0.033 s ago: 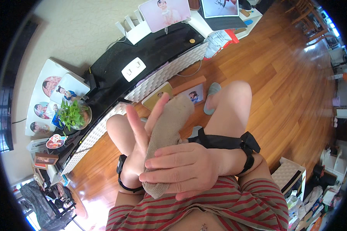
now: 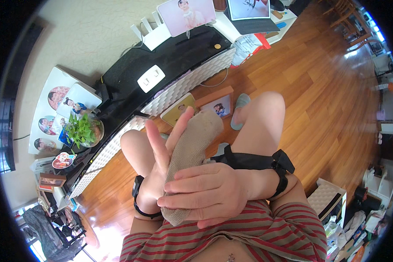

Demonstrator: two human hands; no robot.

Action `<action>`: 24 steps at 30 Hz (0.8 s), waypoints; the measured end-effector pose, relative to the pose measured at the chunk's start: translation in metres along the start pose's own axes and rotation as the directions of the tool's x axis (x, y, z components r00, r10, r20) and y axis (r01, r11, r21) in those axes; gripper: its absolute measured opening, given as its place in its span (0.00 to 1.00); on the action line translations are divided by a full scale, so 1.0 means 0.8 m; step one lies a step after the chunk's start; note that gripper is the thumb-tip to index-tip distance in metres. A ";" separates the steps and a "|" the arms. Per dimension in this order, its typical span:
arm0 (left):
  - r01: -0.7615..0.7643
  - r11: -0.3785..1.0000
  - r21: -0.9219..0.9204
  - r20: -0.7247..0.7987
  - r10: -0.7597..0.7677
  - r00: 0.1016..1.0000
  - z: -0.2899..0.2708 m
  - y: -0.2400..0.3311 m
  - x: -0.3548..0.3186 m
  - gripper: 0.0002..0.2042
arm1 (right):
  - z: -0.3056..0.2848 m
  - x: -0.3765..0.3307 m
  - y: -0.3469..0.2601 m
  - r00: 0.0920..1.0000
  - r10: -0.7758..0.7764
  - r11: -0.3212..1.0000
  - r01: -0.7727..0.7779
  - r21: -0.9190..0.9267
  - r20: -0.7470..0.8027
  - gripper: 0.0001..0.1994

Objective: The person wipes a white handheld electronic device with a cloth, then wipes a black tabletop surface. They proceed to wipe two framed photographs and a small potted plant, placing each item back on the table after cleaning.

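Observation:
A folded beige knitted cloth [image 2: 192, 144] lies lengthwise along my left hand [image 2: 155, 174], whose palm is flat with the fingers stretched up and apart behind it. My right hand [image 2: 205, 192] lies across the lower part of the cloth, fingers wrapped over it and pressing it to the left palm. The cloth's top end sticks out above both hands. Each wrist wears a black strap [image 2: 278, 168]. Both hands are over my bare knees [image 2: 262, 109] and a red striped shirt [image 2: 266, 231].
A low black cabinet [image 2: 131, 70] with white woven fronts runs along the wall, carrying a potted plant [image 2: 83, 129], framed photos [image 2: 185, 15] and a white router [image 2: 150, 78]. Two picture frames [image 2: 218, 107] and a grey slipper [image 2: 240, 111] lie on the wooden floor [image 2: 318, 87]. A white basket [image 2: 327, 196] stands at the right.

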State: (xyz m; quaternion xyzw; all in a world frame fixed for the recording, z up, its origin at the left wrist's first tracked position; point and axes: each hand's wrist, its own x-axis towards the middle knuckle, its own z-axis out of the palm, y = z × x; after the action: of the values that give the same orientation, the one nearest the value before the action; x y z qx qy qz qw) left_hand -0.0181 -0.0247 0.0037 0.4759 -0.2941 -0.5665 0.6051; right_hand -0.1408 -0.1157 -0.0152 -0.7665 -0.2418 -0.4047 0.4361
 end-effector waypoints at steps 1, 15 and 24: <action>0.019 0.999 -0.048 0.019 -0.018 1.000 -0.002 0.002 0.000 0.34 | -0.001 0.001 0.000 1.000 -0.025 0.999 0.025 -0.024 0.019 0.18; -0.254 0.933 -0.256 -0.322 0.165 0.932 -0.001 -0.030 0.006 0.51 | -0.005 0.000 0.010 0.997 0.040 0.997 -0.044 0.069 0.062 0.13; -0.456 0.860 -0.228 0.028 0.474 0.880 -0.015 -0.031 0.005 0.74 | -0.028 -0.049 0.063 0.961 0.255 0.964 -0.261 -0.051 -0.104 0.15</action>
State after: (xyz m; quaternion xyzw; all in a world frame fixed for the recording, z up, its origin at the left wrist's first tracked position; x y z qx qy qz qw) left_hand -0.0167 -0.0236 -0.0238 0.2985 -0.3622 -0.4516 0.7588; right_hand -0.1352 -0.1607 -0.0648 -0.7845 -0.1055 -0.3886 0.4715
